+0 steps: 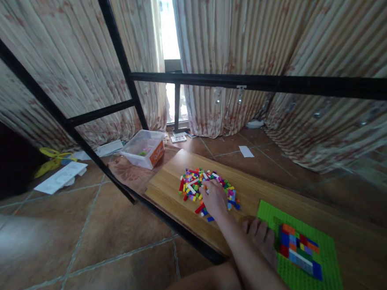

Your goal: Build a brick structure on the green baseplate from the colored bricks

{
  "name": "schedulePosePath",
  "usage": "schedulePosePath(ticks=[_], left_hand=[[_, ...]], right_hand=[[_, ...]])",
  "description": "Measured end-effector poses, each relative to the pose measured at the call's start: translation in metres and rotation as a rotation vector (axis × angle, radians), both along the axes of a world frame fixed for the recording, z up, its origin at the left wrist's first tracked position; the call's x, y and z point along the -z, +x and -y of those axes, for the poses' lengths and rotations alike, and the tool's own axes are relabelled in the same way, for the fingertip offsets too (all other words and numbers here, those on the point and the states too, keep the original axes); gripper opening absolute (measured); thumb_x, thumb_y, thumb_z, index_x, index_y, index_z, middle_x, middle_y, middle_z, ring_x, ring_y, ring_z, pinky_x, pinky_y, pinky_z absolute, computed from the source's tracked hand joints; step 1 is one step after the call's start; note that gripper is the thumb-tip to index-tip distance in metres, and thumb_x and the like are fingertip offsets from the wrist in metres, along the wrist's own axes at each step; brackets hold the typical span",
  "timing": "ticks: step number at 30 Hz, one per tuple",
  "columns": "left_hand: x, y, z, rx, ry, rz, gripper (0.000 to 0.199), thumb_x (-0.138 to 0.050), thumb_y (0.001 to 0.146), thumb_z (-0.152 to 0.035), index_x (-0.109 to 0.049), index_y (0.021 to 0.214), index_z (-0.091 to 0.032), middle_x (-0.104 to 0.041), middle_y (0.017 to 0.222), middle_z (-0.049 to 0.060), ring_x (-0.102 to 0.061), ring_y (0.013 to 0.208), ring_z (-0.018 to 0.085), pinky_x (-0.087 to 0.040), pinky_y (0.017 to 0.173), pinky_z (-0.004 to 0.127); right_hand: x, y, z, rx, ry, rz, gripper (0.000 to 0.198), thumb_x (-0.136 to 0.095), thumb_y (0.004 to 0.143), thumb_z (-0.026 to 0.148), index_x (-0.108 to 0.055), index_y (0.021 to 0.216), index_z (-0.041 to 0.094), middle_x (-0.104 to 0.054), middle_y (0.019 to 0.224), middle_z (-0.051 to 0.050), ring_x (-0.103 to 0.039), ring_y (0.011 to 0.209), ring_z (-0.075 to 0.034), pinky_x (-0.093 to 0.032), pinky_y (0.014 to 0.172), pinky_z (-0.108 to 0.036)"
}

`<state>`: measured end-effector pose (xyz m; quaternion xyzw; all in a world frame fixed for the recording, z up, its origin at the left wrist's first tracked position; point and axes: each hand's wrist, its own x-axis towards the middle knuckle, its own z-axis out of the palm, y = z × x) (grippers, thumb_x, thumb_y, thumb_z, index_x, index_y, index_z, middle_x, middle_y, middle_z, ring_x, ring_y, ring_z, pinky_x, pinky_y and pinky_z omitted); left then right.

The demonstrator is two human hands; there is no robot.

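Note:
My right hand (214, 197) reaches over a pile of small coloured toy bricks (191, 179) on the wooden board. Its fingers bend down among the bricks, with thumb and forefinger a little apart; no brick shows plainly between them. Right of the hand lies a green baseplate (329, 269). A flat block of joined bricks (300, 249) in red, orange, blue, white and green sits on it. A bare foot (261, 238) rests at the baseplate's left edge, partly behind my forearm. My left hand is out of view.
The wooden board (168, 169) has a black metal frame bar (187, 237) along its near side. A clear plastic box (143, 148) with an orange label stands beyond its left end. Papers (61, 177) lie on the tiled floor. Pleated curtains (227, 41) hang behind.

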<state>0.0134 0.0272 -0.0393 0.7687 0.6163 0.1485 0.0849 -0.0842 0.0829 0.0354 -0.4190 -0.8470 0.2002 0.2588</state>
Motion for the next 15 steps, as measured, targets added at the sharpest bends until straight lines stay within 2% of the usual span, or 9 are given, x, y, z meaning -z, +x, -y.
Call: schedulePosePath(ticks=[4,8,12,15], left_hand=[[-0.002,-0.002,-0.004,0.025,-0.017,0.009,0.059,-0.039,0.084,-0.013,-0.047,0.139,-0.035,-0.047,0.146,0.000,-0.043,0.133,0.026,-0.043,0.106,0.046],[-0.010,-0.003,0.001,0.004,-0.040,0.048,0.059,-0.041,0.083,-0.019,-0.043,0.141,-0.027,-0.042,0.149,0.001,-0.038,0.136,0.026,-0.039,0.110,0.047],[-0.018,-0.004,0.007,-0.002,-0.036,0.083,0.056,-0.041,0.086,-0.028,-0.043,0.141,-0.018,-0.042,0.149,0.004,-0.035,0.136,0.027,-0.036,0.111,0.048],[-0.014,-0.004,0.010,-0.009,-0.003,0.100,0.054,-0.041,0.088,-0.031,-0.044,0.140,-0.017,-0.044,0.148,0.006,-0.035,0.136,0.028,-0.032,0.113,0.049]], right_hand=[[0.004,-0.019,-0.004,-0.016,-0.003,0.097,0.018,-0.057,0.087,0.028,-0.071,0.095,0.022,-0.065,0.101,-0.008,-0.056,0.099,-0.022,-0.041,0.091,-0.035],[0.009,-0.018,-0.006,-0.027,-0.028,0.076,0.015,-0.057,0.086,0.026,-0.072,0.087,0.021,-0.066,0.099,-0.008,-0.055,0.100,-0.022,-0.040,0.092,-0.035],[0.009,-0.005,-0.007,0.025,-0.125,-0.105,0.018,-0.055,0.085,0.027,-0.071,0.085,0.019,-0.068,0.096,-0.008,-0.059,0.096,-0.021,-0.043,0.088,-0.034],[0.006,0.012,-0.004,0.063,-0.325,-0.367,0.024,-0.054,0.083,0.037,-0.070,0.085,0.018,-0.070,0.086,-0.006,-0.063,0.082,-0.020,-0.048,0.078,-0.034]])
